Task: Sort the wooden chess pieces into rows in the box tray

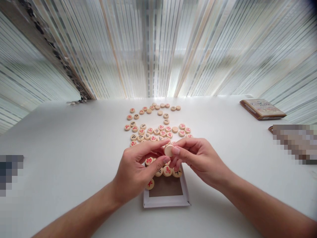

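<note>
My right hand (201,162) pinches a round wooden Chinese chess piece (168,150) between thumb and forefinger, its blank side towards me. Close on the other side of it is my left hand (138,170), curved with thumb and forefinger apart; whether its rear fingers touch the piece is hidden. Below both hands lies a shallow white-rimmed box (168,201) with a brown bottom. Several pieces lie face up inside, among them a red-marked piece (167,171), a black-marked piece (177,172) and a lone red-marked piece (150,183) at the left. My fingers cover part of the upper rows.
Beyond the box, many loose chess pieces (156,131) are scattered over the white table (99,132), some blank side up. A flat printed box (264,109) lies at the far right, with a blurred-out object (294,142) nearer. Striped curtains (163,49) hang behind the table.
</note>
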Demonstrator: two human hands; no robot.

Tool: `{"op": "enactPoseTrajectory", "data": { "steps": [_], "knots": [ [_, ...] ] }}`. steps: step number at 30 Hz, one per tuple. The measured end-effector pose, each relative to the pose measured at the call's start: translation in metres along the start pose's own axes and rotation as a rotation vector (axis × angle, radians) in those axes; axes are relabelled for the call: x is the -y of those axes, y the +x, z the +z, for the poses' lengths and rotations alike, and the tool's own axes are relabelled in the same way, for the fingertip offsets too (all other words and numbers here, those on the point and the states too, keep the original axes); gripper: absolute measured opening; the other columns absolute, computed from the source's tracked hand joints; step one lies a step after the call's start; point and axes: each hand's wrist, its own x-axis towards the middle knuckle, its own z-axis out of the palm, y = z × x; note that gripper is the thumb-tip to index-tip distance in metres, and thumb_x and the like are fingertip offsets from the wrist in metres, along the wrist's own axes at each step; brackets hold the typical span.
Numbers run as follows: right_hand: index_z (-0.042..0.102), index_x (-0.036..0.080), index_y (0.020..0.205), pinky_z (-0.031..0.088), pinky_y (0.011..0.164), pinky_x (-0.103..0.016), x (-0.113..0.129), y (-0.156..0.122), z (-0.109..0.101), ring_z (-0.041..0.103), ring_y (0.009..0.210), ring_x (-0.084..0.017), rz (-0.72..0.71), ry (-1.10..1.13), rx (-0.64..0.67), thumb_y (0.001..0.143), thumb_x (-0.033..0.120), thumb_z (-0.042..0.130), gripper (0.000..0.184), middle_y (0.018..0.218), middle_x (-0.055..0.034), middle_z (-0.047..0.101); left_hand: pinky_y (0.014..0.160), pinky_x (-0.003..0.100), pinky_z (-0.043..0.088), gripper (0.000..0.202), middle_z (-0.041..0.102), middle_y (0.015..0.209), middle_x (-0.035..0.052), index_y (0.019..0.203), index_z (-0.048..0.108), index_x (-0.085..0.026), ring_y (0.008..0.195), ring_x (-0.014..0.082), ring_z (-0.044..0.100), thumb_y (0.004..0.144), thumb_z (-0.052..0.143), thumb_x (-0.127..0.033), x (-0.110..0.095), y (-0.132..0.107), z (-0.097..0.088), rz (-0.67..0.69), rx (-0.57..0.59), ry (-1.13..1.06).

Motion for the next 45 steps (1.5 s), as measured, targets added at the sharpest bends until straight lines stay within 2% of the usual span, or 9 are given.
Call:
{"op": "enactPoseTrajectory", "data": {
  "steps": [3, 6, 8, 13, 18, 24, 30, 39, 45],
  "knots": [
    [0.085, 0.017, 0.088, 0.062, 0.058, -0.023, 0.0001, 0.0001, 0.0003, 0.075, 0.061, -0.015, 0.023, 0.006, 0.006, 0.086, 0.038, 0.093, 0.023, 0.069, -0.0036, 0.079, 0.078, 0.026, 0.069, 0.033, 0.086, 0.099, 0.0071, 0.122, 0.084, -0.019, 0.083, 0.0182, 0.081, 0.089, 0.085, -0.014, 0.0014, -0.0001, 0.0001, 0.010, 0.017, -0.008],
    [0.086, 0.018, 0.103, 0.062, 0.059, -0.023, -0.0004, -0.0001, 0.0006, 0.074, 0.061, -0.014, 0.026, 0.035, 0.007, 0.080, 0.029, 0.097, 0.028, 0.071, -0.0021, 0.079, 0.079, 0.025, 0.068, 0.031, 0.086, 0.099, 0.0058, 0.121, 0.085, -0.023, 0.084, 0.0176, 0.081, 0.091, 0.084, -0.014, 0.0007, 0.0015, -0.0003, 0.013, 0.040, 0.002],
    [0.085, 0.018, 0.108, 0.061, 0.060, -0.022, -0.0006, -0.0006, 0.0011, 0.074, 0.062, -0.013, 0.040, 0.046, 0.008, 0.077, 0.024, 0.099, 0.034, 0.074, -0.0028, 0.081, 0.080, 0.025, 0.067, 0.031, 0.086, 0.098, 0.0047, 0.121, 0.085, -0.025, 0.084, 0.0167, 0.080, 0.092, 0.083, -0.014, -0.0002, 0.0026, -0.0006, 0.029, 0.052, 0.024],
    [0.081, 0.016, 0.094, 0.059, 0.054, -0.022, 0.0007, -0.0014, 0.0039, 0.074, 0.061, -0.016, 0.118, 0.028, -0.023, 0.067, 0.028, 0.104, 0.037, 0.073, -0.0049, 0.080, 0.079, 0.027, 0.066, 0.031, 0.086, 0.101, 0.0066, 0.125, 0.084, -0.025, 0.084, 0.0178, 0.080, 0.096, 0.078, -0.015, -0.0005, 0.0030, -0.0017, 0.109, 0.094, 0.122],
    [0.079, 0.016, 0.085, 0.054, 0.049, -0.022, 0.0006, -0.0006, 0.0061, 0.065, 0.053, -0.013, 0.131, 0.015, -0.040, 0.059, 0.031, 0.108, 0.041, 0.065, -0.0024, 0.076, 0.077, 0.027, 0.066, 0.034, 0.085, 0.094, 0.0046, 0.127, 0.082, -0.025, 0.079, 0.0167, 0.078, 0.097, 0.075, -0.010, 0.0013, 0.0016, -0.0023, 0.226, 0.124, 0.237],
    [0.079, 0.016, 0.076, 0.054, 0.050, -0.024, 0.0003, -0.0015, 0.0055, 0.063, 0.050, -0.013, 0.113, -0.031, -0.059, 0.068, 0.040, 0.103, 0.035, 0.055, -0.0001, 0.069, 0.078, 0.025, 0.064, 0.037, 0.085, 0.094, 0.0031, 0.126, 0.081, -0.025, 0.079, 0.0156, 0.077, 0.096, 0.074, -0.004, -0.0003, 0.0022, -0.0006, 0.257, 0.159, 0.245],
    [0.080, 0.016, 0.079, 0.055, 0.055, -0.023, -0.0006, -0.0028, 0.0021, 0.066, 0.056, -0.013, 0.071, 0.017, 0.011, 0.081, 0.040, 0.095, 0.029, 0.060, -0.0013, 0.072, 0.076, 0.024, 0.062, 0.031, 0.084, 0.093, 0.0023, 0.120, 0.082, -0.025, 0.077, 0.0142, 0.076, 0.096, 0.075, -0.007, -0.0052, 0.0046, -0.0003, 0.207, 0.142, 0.193],
    [0.080, 0.016, 0.083, 0.057, 0.060, -0.020, 0.0001, -0.0029, 0.0004, 0.068, 0.059, -0.011, 0.083, 0.054, 0.056, 0.087, 0.032, 0.091, 0.020, 0.067, -0.0021, 0.076, 0.078, 0.024, 0.064, 0.030, 0.085, 0.099, 0.0040, 0.121, 0.082, -0.022, 0.081, 0.0152, 0.079, 0.095, 0.076, -0.008, -0.0039, 0.0018, -0.0012, 0.149, 0.129, 0.154],
    [0.084, 0.015, 0.083, 0.060, 0.058, -0.020, 0.0017, -0.0018, 0.0028, 0.071, 0.057, -0.012, 0.072, 0.114, 0.069, 0.091, 0.038, 0.087, 0.024, 0.064, -0.0039, 0.077, 0.079, 0.022, 0.064, 0.029, 0.085, 0.101, 0.0030, 0.122, 0.081, -0.021, 0.084, 0.0140, 0.079, 0.095, 0.077, -0.010, -0.0015, 0.0010, -0.0024, 0.127, 0.114, 0.109]
  ]
}}
